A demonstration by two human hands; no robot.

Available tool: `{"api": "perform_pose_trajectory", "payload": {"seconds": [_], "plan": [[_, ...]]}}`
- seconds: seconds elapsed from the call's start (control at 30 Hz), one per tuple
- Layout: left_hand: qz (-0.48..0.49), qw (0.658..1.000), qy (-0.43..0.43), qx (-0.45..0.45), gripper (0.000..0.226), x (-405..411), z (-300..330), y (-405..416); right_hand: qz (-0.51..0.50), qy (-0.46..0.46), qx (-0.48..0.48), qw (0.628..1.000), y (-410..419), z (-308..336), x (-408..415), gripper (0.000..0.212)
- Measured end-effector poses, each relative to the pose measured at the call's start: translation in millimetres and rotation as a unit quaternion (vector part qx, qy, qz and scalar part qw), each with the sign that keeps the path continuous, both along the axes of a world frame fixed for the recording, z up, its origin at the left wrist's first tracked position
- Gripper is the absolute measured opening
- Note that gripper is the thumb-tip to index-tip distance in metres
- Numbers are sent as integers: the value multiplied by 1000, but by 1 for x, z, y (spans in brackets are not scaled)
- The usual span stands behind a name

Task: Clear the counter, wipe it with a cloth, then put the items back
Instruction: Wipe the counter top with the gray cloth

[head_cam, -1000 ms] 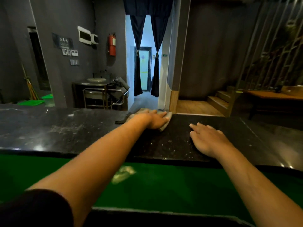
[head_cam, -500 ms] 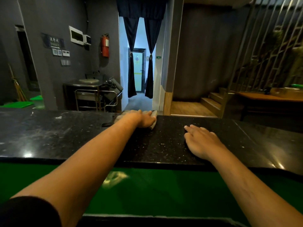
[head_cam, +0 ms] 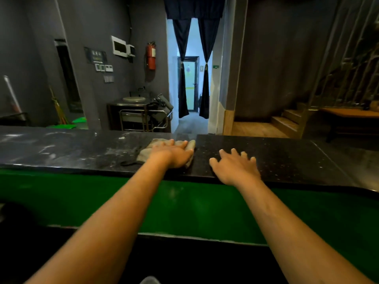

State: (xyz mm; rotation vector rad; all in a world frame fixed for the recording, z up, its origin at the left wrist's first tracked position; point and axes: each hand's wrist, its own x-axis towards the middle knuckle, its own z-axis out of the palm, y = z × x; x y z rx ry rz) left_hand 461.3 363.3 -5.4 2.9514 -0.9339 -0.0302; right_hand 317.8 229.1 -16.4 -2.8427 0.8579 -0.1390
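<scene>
The left hand point(head_cam: 173, 154) lies flat on the cloth point(head_cam: 162, 149), fingers straight and pressing it down onto the dark stone worktop point(head_cam: 287, 158); nothing is pinched, so this grip is a flat palm, not a closed one. The cloth sits near the far edge of the worktop, bunched under and to the left of that hand, its long axis running roughly along the worktop's length. The right hand point(head_cam: 235, 167) rests just to the right of the cloth, apart from it, fingers spread and straight on the bare stone, holding nothing.

To the left of the cloth the worktop shows pale dusty smears point(head_cam: 49, 148); to its right the stone looks darker and cleaner. Judging by that, the wiping step is under way and the dirty stretch lies to the left of the cloth, on the left hand's side, so that hand is the one placed to sweep it. No items to put back show on the worktop.

Beyond the cloth, a dark wall sign point(head_cam: 96, 56) carries pale characters and an arrow, too small to read. A red fire extinguisher point(head_cam: 150, 56) hangs to its right, its label illegible.
</scene>
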Motion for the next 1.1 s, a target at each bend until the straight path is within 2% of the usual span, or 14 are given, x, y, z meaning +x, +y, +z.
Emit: {"api": "perform_pose_trajectory", "payload": {"seconds": [0.07, 0.13, 0.2, 0.27, 0.4, 0.47, 0.53, 0.6, 0.63, 0.67, 0.73, 0.8, 0.87, 1.1], "plan": [[-26, 1000, 13, -10, 74, -26, -6, -2, -1, -8, 1, 1000, 0, 1, 0, 63], [-125, 992, -5, 15, 87, -44, -15, 11, -3, -2, 5, 1000, -4, 1, -2, 61], [-151, 989, 1, 5, 85, -33, -11, 39, -1, 2, 0, 1000, -4, 0, -2, 60], [-104, 994, 19, 6, 66, -7, -1, 63, -4, 0, -3, 1000, -1, 0, -1, 60], [3, 1000, 28, -8, 64, 13, 7, 78, -45, -2, 14, 999, 2, 3, 4, 58], [-24, 991, 78, -107, 58, 9, 8, 78, -69, -63, 57, 994, 18, 12, 17, 58], [-61, 931, 142, -330, 52, 4, 14, 91, -16, -168, 60, 984, 50, 21, 40, 58], [-20, 861, 78, -502, 45, 9, 19, 123, 109, -192, 34, 975, 90, 28, 68, 58], [23, 854, 22, -519, 43, 13, 18, 144, 166, -149, 22, 975, 108, 28, 83, 61], [65, 864, -25, -499, 42, 19, 16, 166, 207, -87, 6, 974, 123, 25, 95, 64], [123, 917, -55, -376, 42, 35, 7, 209, 255, 6, -8, 967, 144, 14, 116, 61], [142, 953, -43, -265, 43, 50, 0, 233, 294, 14, -4, 956, 160, 6, 123, 58], [141, 955, -33, -258, 43, 58, -8, 237, 325, 12, -12, 946, 171, 2, 121, 61], [142, 921, -142, -333, 46, 63, -26, 233, 348, 41, 45, 935, 151, 16, 173, 66]]}}
